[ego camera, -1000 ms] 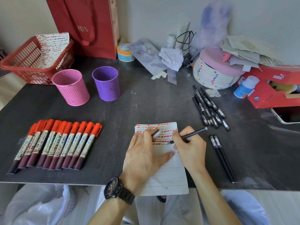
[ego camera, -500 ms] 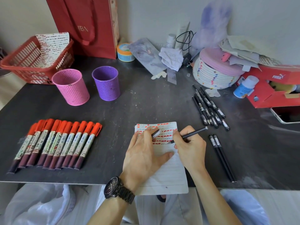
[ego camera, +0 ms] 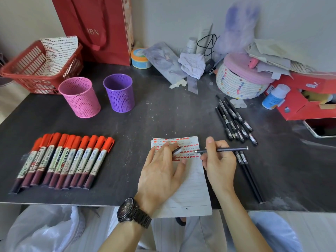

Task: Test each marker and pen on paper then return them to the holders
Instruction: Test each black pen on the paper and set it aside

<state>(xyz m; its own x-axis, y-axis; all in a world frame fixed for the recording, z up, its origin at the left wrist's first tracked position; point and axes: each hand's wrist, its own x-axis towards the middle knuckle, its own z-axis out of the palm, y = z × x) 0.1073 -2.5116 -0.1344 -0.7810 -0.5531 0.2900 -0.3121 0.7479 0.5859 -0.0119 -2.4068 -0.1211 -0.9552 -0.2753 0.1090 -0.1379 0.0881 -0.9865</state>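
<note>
Currently, from the far left: red basket (ego camera: 27,73) at the back edge of the dark table (ego camera: 163,115), a marked sheet propped inside it. In front of it, pink holder (ego camera: 80,97) and purple holder (ego camera: 119,92), side by side; nothing shows above either rim, so I judge nothing returned yet. Nearer the front edge, a row of red-capped markers (ego camera: 61,160), all capped, lying parallel and touching.

Centre: lined paper (ego camera: 189,188) overhanging the table's front edge, its upper part filled with red marks and small script. Left hand (ego camera: 160,171) lies flat on the paper, fingers straight, pinning it; a small pen cap (ego camera: 176,151) is lodged between two fingers. Watch on that wrist.

Right hand (ego camera: 218,160) grips a black pen (ego camera: 221,149), uncapped, held nearly level, tip pointing left over the written lines. Whether the tip touches the paper I cannot tell.

Further right: two black pens (ego camera: 249,175) lying together just beside the right hand; a larger cluster of black pens (ego camera: 232,120) behind them. Clutter along the wall beyond.

Step in hand, as I judge it: testing the pens, one in progress.

Next move calls for: recapping this pen with the cap from the left hand, laying it with the pair, taking one from the cluster.
</note>
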